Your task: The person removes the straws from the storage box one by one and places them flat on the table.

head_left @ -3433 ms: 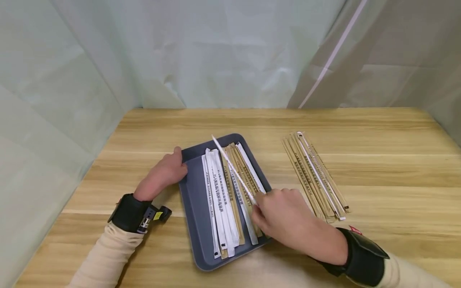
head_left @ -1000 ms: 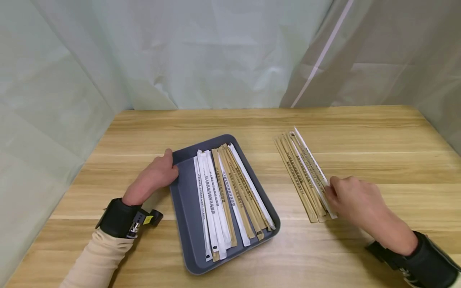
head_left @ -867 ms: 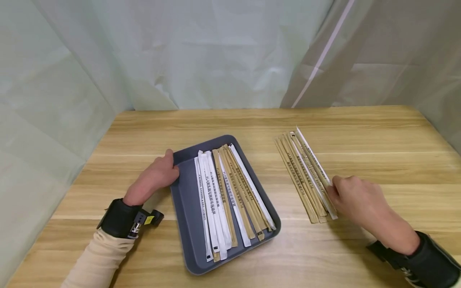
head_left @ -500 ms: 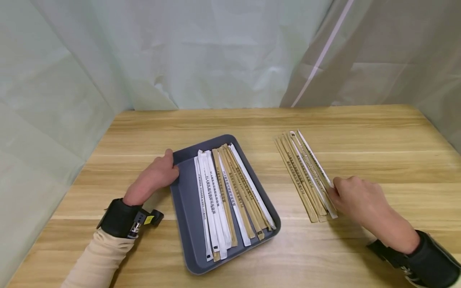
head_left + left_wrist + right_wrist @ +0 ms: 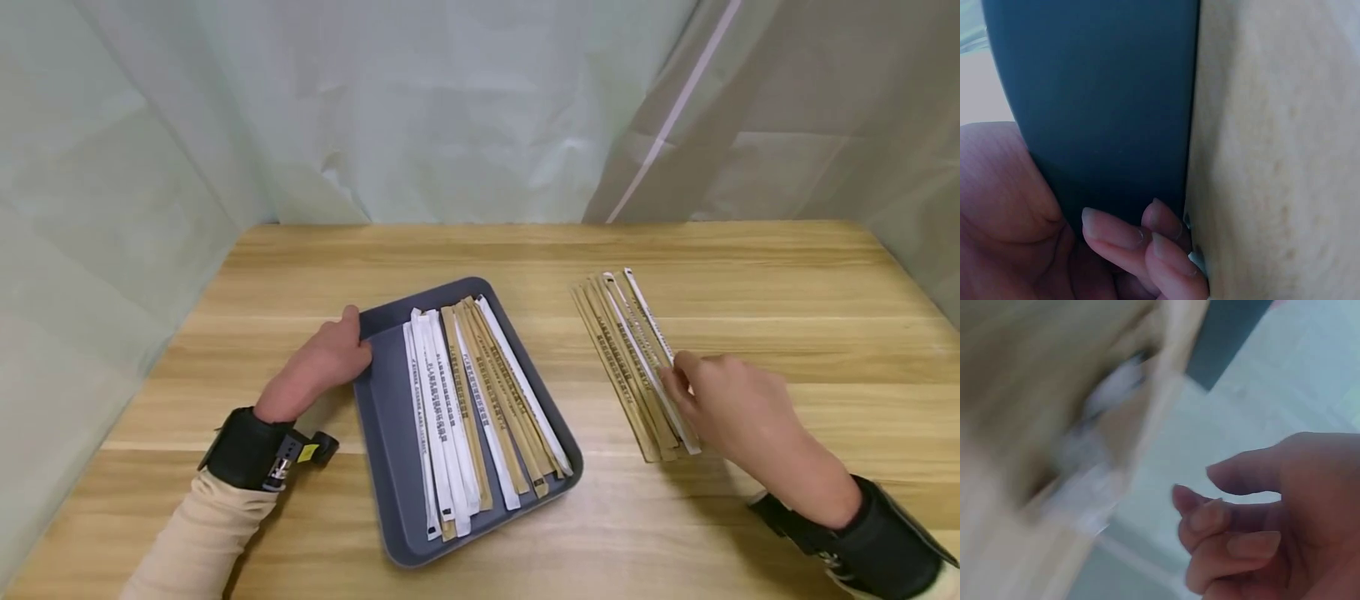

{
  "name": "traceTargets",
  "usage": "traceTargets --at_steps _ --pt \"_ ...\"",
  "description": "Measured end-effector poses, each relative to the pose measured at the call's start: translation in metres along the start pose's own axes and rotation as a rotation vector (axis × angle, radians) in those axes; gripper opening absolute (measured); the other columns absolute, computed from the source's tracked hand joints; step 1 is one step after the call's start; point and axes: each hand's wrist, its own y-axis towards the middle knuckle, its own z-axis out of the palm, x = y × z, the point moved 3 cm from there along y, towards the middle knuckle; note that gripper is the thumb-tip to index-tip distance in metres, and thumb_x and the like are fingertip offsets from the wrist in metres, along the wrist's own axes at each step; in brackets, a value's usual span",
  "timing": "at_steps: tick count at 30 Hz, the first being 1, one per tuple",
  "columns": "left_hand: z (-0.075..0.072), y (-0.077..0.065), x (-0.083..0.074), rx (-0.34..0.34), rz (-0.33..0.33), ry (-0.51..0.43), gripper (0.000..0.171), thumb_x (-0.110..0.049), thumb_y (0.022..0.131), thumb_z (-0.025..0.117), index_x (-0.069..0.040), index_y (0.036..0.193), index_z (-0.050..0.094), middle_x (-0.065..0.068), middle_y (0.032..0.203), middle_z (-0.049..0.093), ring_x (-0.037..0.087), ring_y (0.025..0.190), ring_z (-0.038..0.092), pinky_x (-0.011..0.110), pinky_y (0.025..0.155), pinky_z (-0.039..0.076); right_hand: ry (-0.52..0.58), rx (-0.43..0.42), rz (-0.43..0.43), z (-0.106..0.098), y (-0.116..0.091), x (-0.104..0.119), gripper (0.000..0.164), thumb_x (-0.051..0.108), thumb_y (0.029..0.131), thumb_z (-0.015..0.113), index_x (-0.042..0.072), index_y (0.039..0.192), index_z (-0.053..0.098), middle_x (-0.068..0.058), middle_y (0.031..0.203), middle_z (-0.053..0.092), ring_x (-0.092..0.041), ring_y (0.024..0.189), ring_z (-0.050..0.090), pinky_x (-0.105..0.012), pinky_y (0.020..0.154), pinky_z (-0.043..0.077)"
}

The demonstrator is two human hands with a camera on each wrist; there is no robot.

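My left hand (image 5: 322, 367) grips the far left corner of a dark grey tray (image 5: 392, 417); in the left wrist view its fingers (image 5: 1113, 234) curl against the tray's outer wall (image 5: 1104, 94). Inside the tray, white wrapped straws (image 5: 438, 417) and brown wrapped straws (image 5: 517, 392) lie side by side. To the right, a smaller row of brown wrapped straws (image 5: 611, 358) rests on the table, with a white wrapped straw (image 5: 647, 310) along its right side. My right hand (image 5: 738, 408) is just over that row's near right end. The right wrist view shows its thumb and loosely bent fingers (image 5: 1254, 544) apart, holding nothing.
The wooden table (image 5: 825, 333) runs back to a pale hanging sheet (image 5: 465, 125). Bare wood separates the tray from the straw row. A black wrist camera (image 5: 324, 450) sticks out beside the tray's left wall.
My right hand carried a white wrapped straw from the tray to the row on the right, laid it there and released it, then rose slightly. My left hand kept its grip on the tray.
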Motion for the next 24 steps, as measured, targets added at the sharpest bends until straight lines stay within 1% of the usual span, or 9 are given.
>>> traceTargets --at_steps 3,5,7,9,11,15,17,20,24 --pt "-0.003 -0.002 -0.002 0.008 -0.005 0.000 0.048 -0.011 0.096 0.035 0.017 0.133 0.022 0.021 0.082 0.049 0.027 0.065 0.050 0.033 0.053 0.037 0.047 -0.106 -0.133 -0.001 0.005 0.037 0.028 0.018 0.090 0.063 0.014 0.066 0.050 0.005 0.051 0.042 -0.007 0.041 0.035 -0.025 0.035 0.029" --pt "-0.003 -0.002 -0.002 0.011 -0.011 0.000 0.049 -0.010 0.096 0.035 0.017 0.134 0.021 0.022 0.084 0.049 0.027 0.066 0.051 0.033 0.053 0.037 0.068 -0.137 -0.234 0.002 0.006 0.065 0.028 0.020 0.089 0.065 0.016 0.066 0.051 0.008 0.052 0.044 -0.003 0.042 0.034 -0.022 0.036 0.028" --pt "-0.003 -0.002 -0.003 0.006 -0.008 0.009 0.049 -0.010 0.095 0.036 0.017 0.133 0.022 0.023 0.086 0.050 0.028 0.068 0.052 0.033 0.055 0.039 0.079 -0.123 -0.304 0.007 0.007 0.091 0.031 0.024 0.089 0.067 0.017 0.064 0.049 0.009 0.054 0.045 -0.002 0.043 0.035 -0.020 0.037 0.027" --pt "-0.003 -0.001 -0.003 0.000 -0.001 0.009 0.048 -0.009 0.095 0.036 0.018 0.133 0.023 0.026 0.089 0.051 0.029 0.069 0.052 0.034 0.057 0.040 0.041 -0.098 -0.347 0.014 0.007 0.112 0.035 0.028 0.088 0.067 0.016 0.062 0.046 0.008 0.054 0.044 -0.005 0.042 0.038 -0.023 0.037 0.029" --pt "-0.001 -0.001 -0.003 -0.012 0.005 0.009 0.048 -0.009 0.094 0.037 0.018 0.132 0.024 0.027 0.092 0.051 0.029 0.070 0.053 0.034 0.058 0.040 -0.024 -0.063 -0.364 0.021 0.009 0.128 0.039 0.029 0.086 0.068 0.016 0.058 0.044 0.006 0.052 0.042 -0.010 0.041 0.041 -0.028 0.036 0.030" --pt "0.001 -0.002 -0.005 -0.010 0.005 0.001 0.048 -0.009 0.095 0.037 0.017 0.133 0.024 0.027 0.089 0.051 0.028 0.066 0.051 0.034 0.056 0.039 -0.147 0.019 -0.399 0.033 0.011 0.146 0.036 0.019 0.079 0.068 0.016 0.052 0.045 0.002 0.049 0.045 -0.015 0.040 0.045 -0.034 0.034 0.034" --pt "0.000 -0.002 -0.006 -0.012 0.005 0.005 0.048 -0.010 0.095 0.037 0.017 0.133 0.024 0.027 0.091 0.051 0.028 0.068 0.052 0.034 0.057 0.039 -0.138 0.093 -0.402 0.037 0.012 0.149 0.032 0.015 0.076 0.068 0.014 0.052 0.047 0.001 0.050 0.047 -0.015 0.041 0.045 -0.035 0.035 0.036" --pt "-0.001 -0.002 -0.007 0.000 0.006 0.013 0.050 -0.010 0.096 0.037 0.018 0.135 0.021 0.030 0.096 0.050 0.030 0.072 0.053 0.034 0.058 0.040 -0.070 0.215 -0.356 0.038 0.014 0.150 0.029 0.019 0.079 0.068 0.012 0.056 0.052 -0.002 0.053 0.051 -0.017 0.044 0.048 -0.037 0.038 0.037" --pt "-0.002 -0.002 -0.007 0.000 -0.001 0.017 0.053 -0.010 0.096 0.037 0.019 0.136 0.019 0.032 0.103 0.050 0.032 0.075 0.054 0.035 0.060 0.041 -0.012 0.247 -0.315 0.038 0.016 0.151 0.037 0.029 0.084 0.068 0.013 0.056 0.050 -0.002 0.054 0.051 -0.018 0.045 0.049 -0.037 0.039 0.037"
